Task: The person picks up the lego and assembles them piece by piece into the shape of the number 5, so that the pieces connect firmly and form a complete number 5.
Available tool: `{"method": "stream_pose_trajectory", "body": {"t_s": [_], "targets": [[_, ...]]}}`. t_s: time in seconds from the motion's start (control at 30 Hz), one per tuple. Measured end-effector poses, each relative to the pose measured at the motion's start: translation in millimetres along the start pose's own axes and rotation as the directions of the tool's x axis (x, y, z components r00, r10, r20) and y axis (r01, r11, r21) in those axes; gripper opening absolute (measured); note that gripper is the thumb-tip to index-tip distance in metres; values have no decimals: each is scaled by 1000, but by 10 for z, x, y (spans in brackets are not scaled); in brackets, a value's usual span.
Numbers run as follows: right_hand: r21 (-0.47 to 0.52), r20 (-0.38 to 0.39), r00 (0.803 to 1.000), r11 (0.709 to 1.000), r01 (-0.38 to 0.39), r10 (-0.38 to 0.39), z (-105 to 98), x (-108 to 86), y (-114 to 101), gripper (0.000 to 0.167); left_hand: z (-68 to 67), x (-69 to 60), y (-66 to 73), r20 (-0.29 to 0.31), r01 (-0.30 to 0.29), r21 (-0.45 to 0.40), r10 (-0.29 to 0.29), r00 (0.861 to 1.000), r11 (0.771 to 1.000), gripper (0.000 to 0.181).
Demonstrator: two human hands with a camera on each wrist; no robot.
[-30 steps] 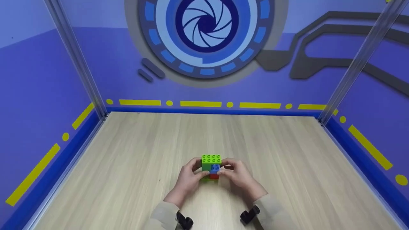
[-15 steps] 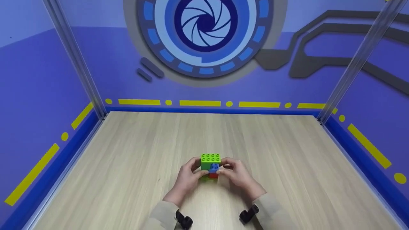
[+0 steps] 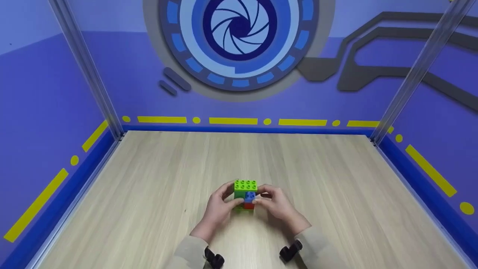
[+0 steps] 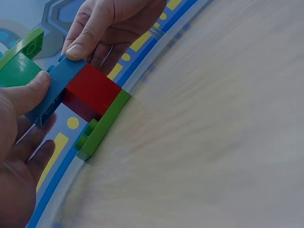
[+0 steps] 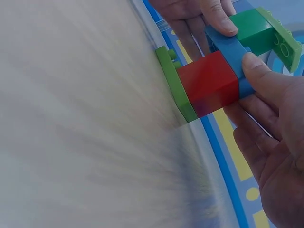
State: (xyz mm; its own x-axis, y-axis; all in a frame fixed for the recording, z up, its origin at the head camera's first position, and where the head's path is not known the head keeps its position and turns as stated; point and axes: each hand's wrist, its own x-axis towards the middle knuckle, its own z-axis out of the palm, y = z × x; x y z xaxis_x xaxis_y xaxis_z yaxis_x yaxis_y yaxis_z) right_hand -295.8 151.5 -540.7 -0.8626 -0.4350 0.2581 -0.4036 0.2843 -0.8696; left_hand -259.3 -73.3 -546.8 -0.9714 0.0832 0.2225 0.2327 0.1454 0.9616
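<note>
A small stack of toy building bricks stands between both hands near the front middle of the table. From the bottom it has a light green plate (image 5: 173, 85), a red brick (image 5: 209, 83), a blue plate (image 5: 232, 52), a dark green brick (image 5: 251, 31) and a studded light green plate (image 3: 245, 184) on top. My left hand (image 3: 217, 209) grips the stack from the left, its thumb against the blue plate's near side. From the right, my right hand (image 3: 280, 205) pinches the blue plate, thumb in front. Fingers behind the stack are partly hidden.
The wooden table (image 3: 168, 168) spreads out around the hands. Blue printed walls (image 3: 239, 108) with yellow markings enclose its back and sides, and metal posts (image 3: 93, 71) rise at the rear corners. Black wrist cameras (image 3: 291, 251) sit at the sleeves.
</note>
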Motion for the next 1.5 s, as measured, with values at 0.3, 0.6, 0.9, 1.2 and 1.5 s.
{"method": "stream_pose_trajectory", "body": {"t_s": [0.3,0.6,0.9,1.2,1.5], "targets": [[-12,-11,1000,1000,-8,7,13,3,13,23,-18,4,129,-94,-126,-63,119,988,990,33],[-31,-11,1000,999,21,-21,-5,0,28,24,20,8,115,-124,-160,-68,151,981,985,30],[-38,-13,1000,999,-13,12,2,-6,30,25,15,0,111,-119,-176,-67,168,979,982,32],[-33,-12,1000,999,-17,17,3,-11,49,25,6,-12,44,-128,-185,-26,180,975,982,36],[-22,-22,1000,1000,-1,1,4,-26,110,33,-58,-23,-38,-26,-128,-34,127,992,991,55]]}}
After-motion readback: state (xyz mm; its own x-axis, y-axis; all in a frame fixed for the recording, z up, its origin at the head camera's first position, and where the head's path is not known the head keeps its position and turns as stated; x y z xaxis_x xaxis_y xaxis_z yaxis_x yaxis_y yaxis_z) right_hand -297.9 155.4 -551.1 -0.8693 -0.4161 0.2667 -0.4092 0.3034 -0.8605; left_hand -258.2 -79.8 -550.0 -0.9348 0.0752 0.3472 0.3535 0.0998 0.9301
